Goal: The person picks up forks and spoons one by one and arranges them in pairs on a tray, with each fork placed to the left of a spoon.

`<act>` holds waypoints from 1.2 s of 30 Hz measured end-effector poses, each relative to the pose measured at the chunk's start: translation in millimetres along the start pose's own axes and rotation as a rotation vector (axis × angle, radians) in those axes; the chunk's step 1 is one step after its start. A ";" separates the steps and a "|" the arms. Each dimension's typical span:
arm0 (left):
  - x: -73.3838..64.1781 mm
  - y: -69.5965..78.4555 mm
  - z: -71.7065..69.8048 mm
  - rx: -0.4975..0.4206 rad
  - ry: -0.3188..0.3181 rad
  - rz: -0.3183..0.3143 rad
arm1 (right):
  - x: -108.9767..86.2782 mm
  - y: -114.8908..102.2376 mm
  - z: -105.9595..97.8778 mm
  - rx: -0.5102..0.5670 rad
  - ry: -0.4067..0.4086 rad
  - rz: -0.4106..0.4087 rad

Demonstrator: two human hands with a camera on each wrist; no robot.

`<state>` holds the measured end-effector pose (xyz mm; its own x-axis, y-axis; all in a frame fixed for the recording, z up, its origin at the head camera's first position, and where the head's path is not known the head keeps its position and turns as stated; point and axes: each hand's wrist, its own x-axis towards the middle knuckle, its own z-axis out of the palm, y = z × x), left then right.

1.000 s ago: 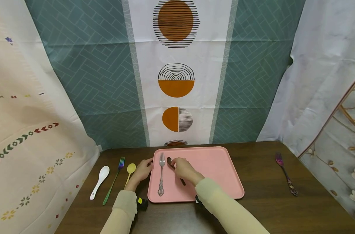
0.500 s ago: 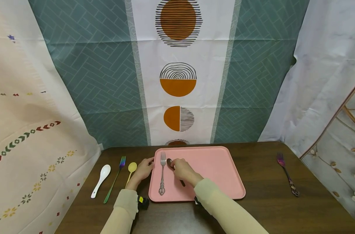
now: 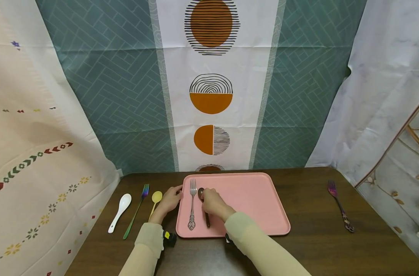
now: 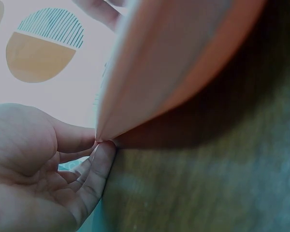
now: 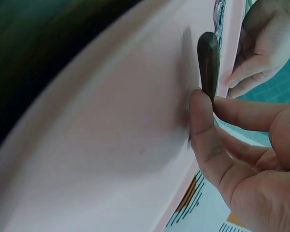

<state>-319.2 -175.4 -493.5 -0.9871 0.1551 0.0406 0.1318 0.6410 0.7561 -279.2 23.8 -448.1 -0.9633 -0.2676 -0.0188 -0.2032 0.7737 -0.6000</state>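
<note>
A pink tray (image 3: pixel 247 205) lies on the dark wooden table. My left hand (image 3: pixel 170 200) is at its left side, and in the left wrist view the thumb and fingers pinch the tray's rim (image 4: pixel 140 77). Inside the tray, toward its left, a silver fork (image 3: pixel 192 209) with an ornate handle points its tines to the back. Just right of it is a dark metal spoon (image 3: pixel 207 221), nearly parallel to the fork. My right hand (image 3: pixel 214 203) covers the spoon's middle. Seen from the right wrist, thumb and forefinger pinch the spoon's handle (image 5: pixel 209 60) close over the tray.
Left of the tray lie a white spoon (image 3: pixel 119 212), a rainbow-coloured fork (image 3: pixel 137 212) and a yellow spoon (image 3: pixel 156 197), partly behind my left hand. A purple fork (image 3: pixel 340 207) is far right. Patterned cloths hang behind the table (image 3: pixel 302 218) and at both sides.
The spoon has turned from a slant to nearly in line with the fork, its handle end swinging left and toward me. My right hand turned with it; the left stayed at the rim.
</note>
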 end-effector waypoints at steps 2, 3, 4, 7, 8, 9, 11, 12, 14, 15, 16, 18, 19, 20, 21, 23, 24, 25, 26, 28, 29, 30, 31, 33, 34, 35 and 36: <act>0.1 0.4 -0.1 -0.001 0.000 0.005 | 2.7 0.8 3.2 0.007 0.011 0.012; 0.2 0.5 -0.1 -0.003 0.000 0.008 | 3.9 1.2 4.8 0.007 0.021 0.010; 0.3 0.4 0.1 -0.002 0.000 0.011 | 4.8 1.6 6.4 0.005 0.027 0.008; 0.2 -2.2 1.7 -0.002 0.003 0.003 | 6.7 2.3 10.7 0.000 0.032 0.000; 0.2 -3.4 2.5 -0.003 0.003 -0.002 | 6.9 2.3 11.7 0.001 0.033 -0.001; 0.3 -4.4 3.4 -0.004 0.004 -0.006 | 6.9 2.2 12.5 0.006 0.028 0.006; 0.2 -5.8 4.8 -0.009 0.004 -0.017 | 6.8 1.9 13.6 0.026 0.021 0.031; 0.0 -5.4 5.1 -0.011 0.002 -0.013 | 6.8 1.7 13.9 0.039 0.021 0.048; 0.2 -4.4 5.3 -0.017 0.003 -0.008 | 7.1 1.9 14.4 0.061 0.024 0.080; 0.0 -3.7 5.5 -0.018 0.001 -0.007 | 7.2 2.1 14.7 0.072 0.026 0.093; 0.0 -3.0 5.5 -0.019 0.001 -0.007 | 7.4 2.1 15.0 0.079 0.028 0.104; 0.0 -1.9 5.3 -0.019 0.001 -0.007 | 8.1 2.4 15.4 0.089 0.028 0.114; 0.2 -1.9 5.2 -0.021 0.002 -0.014 | 8.5 2.3 15.4 0.089 0.026 0.118; 0.2 -1.7 5.1 -0.021 0.001 -0.016 | 8.6 1.9 15.3 0.091 0.027 0.119; 0.4 -1.4 4.9 -0.022 0.001 -0.015 | 8.7 1.5 15.0 0.095 0.028 0.121; 0.9 -0.9 4.3 -0.023 0.000 -0.017 | 8.6 0.7 14.2 0.102 0.034 0.123; 1.2 -0.6 3.8 -0.023 0.001 -0.016 | 8.4 0.0 13.6 0.105 0.037 0.126; 1.1 -0.2 3.5 -0.025 0.000 -0.016 | 8.2 -0.5 13.1 0.111 0.040 0.128; 1.0 0.2 3.3 -0.024 -0.001 -0.015 | 8.2 -0.5 13.0 0.116 0.044 0.129; 0.9 0.6 2.7 -0.022 -0.004 -0.010 | 8.0 -0.4 12.8 0.128 0.048 0.131; 0.7 0.8 2.3 -0.021 -0.004 -0.009 | 8.1 -0.2 12.8 0.133 0.048 0.130; 0.5 1.0 2.0 -0.020 -0.003 -0.008 | 8.0 0.1 12.8 0.138 0.048 0.127; 0.4 0.8 2.0 -0.021 -0.003 -0.010 | 8.0 0.6 13.1 0.143 0.050 0.121; 0.3 0.2 1.6 -0.019 -0.002 -0.011 | 7.6 0.7 13.2 0.153 0.044 0.111; 0.1 0.0 1.6 -0.021 -0.001 -0.015 | 7.4 0.7 13.5 0.158 0.040 0.107; -0.2 -0.2 1.6 -0.021 0.001 -0.019 | 7.2 0.5 13.7 0.161 0.036 0.103; -0.4 -0.8 1.5 -0.023 0.001 -0.021 | 6.9 0.4 14.0 0.164 0.034 0.099</act>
<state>-318.7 -174.9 -495.1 -0.9897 0.1409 0.0254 0.1091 0.6269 0.7714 -283.5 14.2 -459.8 -0.9832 -0.1730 -0.0588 -0.0785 0.6905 -0.7191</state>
